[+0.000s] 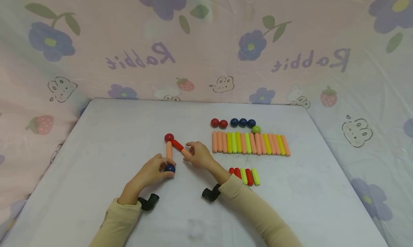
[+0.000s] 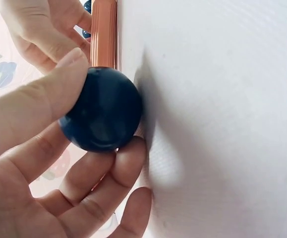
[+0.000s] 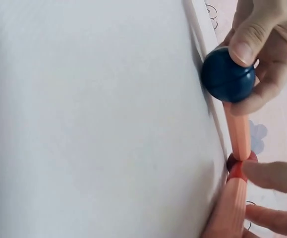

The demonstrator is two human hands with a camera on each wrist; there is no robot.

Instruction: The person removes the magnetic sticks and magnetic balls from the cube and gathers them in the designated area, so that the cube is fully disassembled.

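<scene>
My left hand (image 1: 155,170) grips a dark blue ball (image 2: 102,110) between thumb and curled fingers. One end of an orange stick (image 1: 169,150) meets this ball, and its other end meets a red ball (image 1: 169,137). From the red ball a short red stick (image 1: 177,145) slants toward the right, with a second orange stick (image 3: 227,208) in line behind it. My right hand (image 1: 200,155) pinches that second orange stick near its end. In the right wrist view, fingertips (image 3: 255,171) lie along the red and orange pieces.
Right of the hands lies a row of orange, yellow and green sticks (image 1: 238,143). Behind it sit two red balls (image 1: 214,123), several blue balls (image 1: 243,122) and a green ball (image 1: 256,129). Short red and green sticks (image 1: 249,177) lie near the right sleeve. A printed curtain surrounds the white table (image 1: 129,125).
</scene>
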